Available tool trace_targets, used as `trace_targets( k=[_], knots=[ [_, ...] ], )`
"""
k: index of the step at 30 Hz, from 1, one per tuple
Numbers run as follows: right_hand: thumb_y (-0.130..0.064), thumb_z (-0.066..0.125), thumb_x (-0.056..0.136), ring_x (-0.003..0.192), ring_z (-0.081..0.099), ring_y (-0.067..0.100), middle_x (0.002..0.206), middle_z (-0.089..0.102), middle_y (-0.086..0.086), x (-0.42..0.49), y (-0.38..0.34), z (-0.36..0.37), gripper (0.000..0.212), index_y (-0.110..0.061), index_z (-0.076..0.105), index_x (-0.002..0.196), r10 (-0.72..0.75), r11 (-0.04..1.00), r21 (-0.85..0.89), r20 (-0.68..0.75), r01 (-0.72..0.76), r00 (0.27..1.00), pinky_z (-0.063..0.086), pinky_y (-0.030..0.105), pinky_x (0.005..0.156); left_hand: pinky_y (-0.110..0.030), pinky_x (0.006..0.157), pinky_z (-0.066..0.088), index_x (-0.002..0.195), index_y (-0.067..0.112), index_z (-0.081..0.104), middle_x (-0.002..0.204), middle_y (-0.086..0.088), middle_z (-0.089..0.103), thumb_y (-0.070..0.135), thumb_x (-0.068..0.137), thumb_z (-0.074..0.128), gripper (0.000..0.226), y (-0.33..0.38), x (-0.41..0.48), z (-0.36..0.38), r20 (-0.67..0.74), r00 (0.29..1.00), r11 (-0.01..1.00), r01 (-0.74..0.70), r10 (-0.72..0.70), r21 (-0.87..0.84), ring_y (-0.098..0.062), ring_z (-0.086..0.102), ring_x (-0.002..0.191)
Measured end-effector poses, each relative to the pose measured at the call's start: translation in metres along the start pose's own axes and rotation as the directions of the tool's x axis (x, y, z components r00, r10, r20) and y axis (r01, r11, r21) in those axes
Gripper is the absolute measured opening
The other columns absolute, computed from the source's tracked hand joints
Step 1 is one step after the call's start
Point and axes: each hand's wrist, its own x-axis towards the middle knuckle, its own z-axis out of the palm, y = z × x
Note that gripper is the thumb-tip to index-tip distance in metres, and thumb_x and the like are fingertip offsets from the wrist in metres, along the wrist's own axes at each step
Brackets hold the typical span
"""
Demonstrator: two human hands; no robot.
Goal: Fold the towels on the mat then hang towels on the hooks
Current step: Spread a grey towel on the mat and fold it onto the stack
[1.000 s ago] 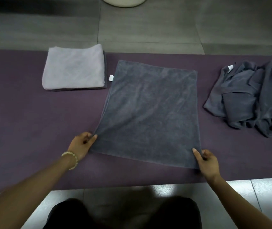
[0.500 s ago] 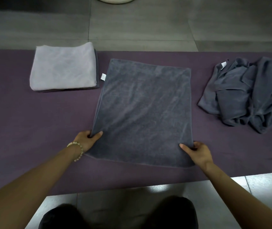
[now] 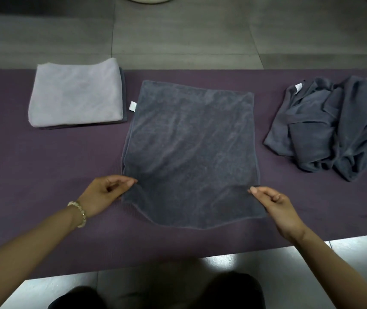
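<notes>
Currently: tiled floor (image 3: 178, 36) lies beyond the spread grey towel (image 3: 189, 148), and the purple mat (image 3: 44, 175) lies under it. Towel sits mid-mat, mostly flat, far edge straight, near hem bowed. Right of it, apart: crumpled pile of dark grey towels (image 3: 338, 130). Left of its far corner, just beside: folded stack (image 3: 75, 97), pale lilac towel on top, dark one beneath. Left hand (image 3: 104, 195) pinches the towel's near-left edge; right hand (image 3: 276, 204) pinches its near-right edge. Beaded bracelet (image 3: 80, 214) on left wrist. White tag (image 3: 132, 106) sticks out from the towel's left edge, by the stack.
</notes>
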Motion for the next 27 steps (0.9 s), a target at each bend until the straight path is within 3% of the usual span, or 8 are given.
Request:
trace_targets(
  k=[3,9,11,16,19,21,24,27],
  knots=[
    [-0.067,0.080,0.049,0.085,0.070,0.018,0.094,0.071,0.011,0.019,-0.018,0.007,0.071,-0.009,0.070,0.090,0.079,0.993,0.084,0.034,-0.081,0.996,0.057,0.022,0.072,-0.008,0.075,0.051,0.110,0.020,0.067,0.105,0.009,0.069,0.034,0.094,0.048,0.028,0.015,0.017,-0.002,-0.020,0.996,0.971,0.081,-0.088,-0.226,0.001,0.067,0.092],
    [-0.038,0.040,0.100,0.098,0.063,0.015,0.106,0.065,0.004,0.093,-0.072,0.005,0.032,-0.022,0.038,0.128,0.079,0.937,0.345,-0.075,-0.049,0.994,0.053,0.027,0.086,-0.033,0.092,0.045,0.142,0.016,0.035,0.125,-0.005,0.058,0.041,0.102,0.031,0.048,0.069,0.097,-0.022,-0.232,0.961,0.874,0.023,-0.153,-0.485,-0.018,0.057,0.106],
    [-0.035,0.043,0.099,0.094,0.061,0.014,0.108,0.062,0.000,0.113,-0.073,0.002,0.033,-0.027,0.037,0.130,0.064,0.943,0.332,-0.143,-0.014,0.988,0.050,0.029,0.084,-0.033,0.089,0.043,0.145,0.025,0.027,0.123,-0.002,0.053,0.036,0.101,0.036,0.046,0.075,0.113,-0.025,-0.272,0.959,0.947,-0.019,-0.072,-0.320,-0.018,0.055,0.100],
    [-0.016,0.067,0.087,0.087,0.052,0.013,0.105,0.054,0.008,0.123,-0.038,0.006,0.043,-0.002,0.051,0.124,-0.036,0.979,-0.199,-0.389,-0.046,0.921,0.035,0.016,0.079,-0.034,0.086,0.043,0.113,0.001,0.054,0.106,-0.016,0.059,0.031,0.090,0.061,0.039,0.024,0.118,-0.010,-0.442,0.892,0.987,0.143,-0.096,0.075,-0.032,0.057,0.104],
    [-0.019,0.072,0.084,0.072,0.050,0.017,0.064,0.060,-0.006,0.122,-0.026,0.003,0.021,-0.004,0.059,0.076,0.002,0.920,-0.369,-0.330,-0.131,0.944,0.035,0.012,0.051,-0.045,0.097,0.044,0.109,0.000,0.056,0.112,-0.021,0.057,0.060,0.074,0.064,0.070,-0.005,0.122,-0.010,-0.376,0.886,0.926,0.347,-0.271,0.149,-0.037,0.052,0.109],
    [-0.023,0.073,0.083,0.063,0.053,0.017,0.049,0.057,-0.014,0.126,-0.026,0.004,0.029,-0.011,0.057,0.062,0.036,0.902,-0.403,-0.285,-0.153,0.958,0.039,0.010,0.051,-0.045,0.094,0.046,0.107,0.001,0.059,0.108,-0.021,0.059,0.071,0.068,0.059,0.081,-0.010,0.133,-0.015,-0.337,0.894,0.910,0.371,-0.297,0.182,-0.035,0.055,0.105],
    [-0.029,0.077,0.078,0.089,0.061,0.024,0.090,0.066,0.004,0.137,-0.029,0.010,0.033,-0.004,0.067,0.098,0.101,0.906,-0.374,-0.263,-0.198,0.959,0.051,0.033,0.079,-0.041,0.090,0.049,0.114,0.000,0.057,0.111,-0.016,0.061,0.061,0.075,0.064,0.073,-0.005,0.144,-0.018,-0.312,0.903,0.924,0.352,-0.294,0.150,-0.031,0.059,0.101],
    [-0.028,0.076,0.080,0.107,0.057,0.026,0.115,0.060,0.008,0.145,-0.042,0.017,0.055,0.001,0.057,0.122,0.221,0.927,-0.245,-0.251,-0.283,0.942,0.048,0.035,0.087,-0.039,0.090,0.049,0.120,-0.002,0.054,0.115,-0.016,0.062,0.059,0.076,0.065,0.076,0.003,0.149,-0.020,-0.299,0.899,0.927,0.363,-0.321,0.096,-0.031,0.059,0.103]
  ],
)
